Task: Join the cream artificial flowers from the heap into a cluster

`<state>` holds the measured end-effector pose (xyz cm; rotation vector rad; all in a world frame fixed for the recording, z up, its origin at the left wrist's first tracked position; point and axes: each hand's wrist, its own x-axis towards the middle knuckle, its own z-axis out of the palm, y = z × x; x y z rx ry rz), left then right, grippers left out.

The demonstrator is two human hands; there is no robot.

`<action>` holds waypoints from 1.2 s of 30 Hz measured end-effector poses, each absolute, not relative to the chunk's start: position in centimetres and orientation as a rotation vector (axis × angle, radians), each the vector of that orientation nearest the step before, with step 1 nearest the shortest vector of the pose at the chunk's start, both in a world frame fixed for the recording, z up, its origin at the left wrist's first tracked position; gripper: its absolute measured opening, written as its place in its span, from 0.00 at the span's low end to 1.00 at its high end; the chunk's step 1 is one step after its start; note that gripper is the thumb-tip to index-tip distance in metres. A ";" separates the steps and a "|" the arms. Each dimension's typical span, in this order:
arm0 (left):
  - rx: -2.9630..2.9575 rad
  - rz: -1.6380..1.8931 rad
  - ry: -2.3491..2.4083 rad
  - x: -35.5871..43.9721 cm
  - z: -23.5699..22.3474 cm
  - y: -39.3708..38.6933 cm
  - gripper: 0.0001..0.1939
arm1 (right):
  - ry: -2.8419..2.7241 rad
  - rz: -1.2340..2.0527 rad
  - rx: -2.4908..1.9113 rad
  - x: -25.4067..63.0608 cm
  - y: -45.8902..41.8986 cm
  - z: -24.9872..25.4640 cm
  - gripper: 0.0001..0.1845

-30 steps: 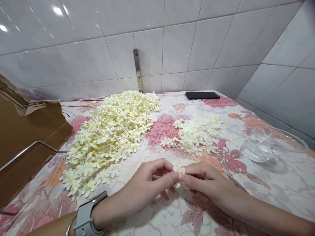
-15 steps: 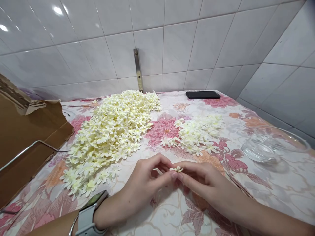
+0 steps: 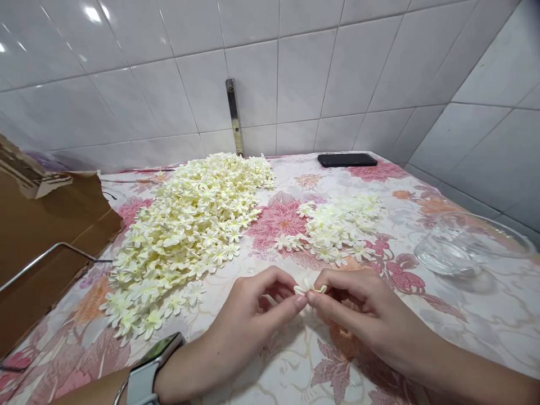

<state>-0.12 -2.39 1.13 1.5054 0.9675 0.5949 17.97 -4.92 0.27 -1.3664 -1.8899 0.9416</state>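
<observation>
Between the fingertips of both hands sits a small cream-white flower (image 3: 310, 287), its petals facing up. My left hand (image 3: 257, 315), with a watch (image 3: 158, 360) at the wrist, pinches its left side. The thumb and forefinger of my right hand (image 3: 363, 309) close on the right side. A large heap of pale yellow-white flowers (image 3: 194, 219) spreads beyond my left hand. Past my right hand lies a smaller pile of whiter flowers (image 3: 341, 225).
A torn cardboard box (image 3: 54, 230) with a bent metal wire (image 3: 50, 250) stands at the left. A black phone (image 3: 347, 160) lies by the tiled wall. At the right is a clear glass bowl (image 3: 447, 256). Floral cloth (image 3: 291, 371) covers the table.
The flower shows more of its petals, raised and spread between the fingertips. My right hand's fingers have drawn slightly up and to the right. The camera view has shifted a little.
</observation>
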 end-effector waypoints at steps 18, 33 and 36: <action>1.482 0.432 0.743 -0.5 1.8 -2.8 0.10 | -2.169 0.606 -0.974 17.7 -5.9 1.2 0.13; 1.717 0.484 0.747 -1.0 2.4 -3.1 0.07 | -2.024 0.855 -0.996 18.0 -6.2 0.9 0.15; 1.717 0.480 0.746 -0.9 2.4 -3.1 0.07 | -2.033 0.853 -0.984 18.0 -6.2 1.0 0.15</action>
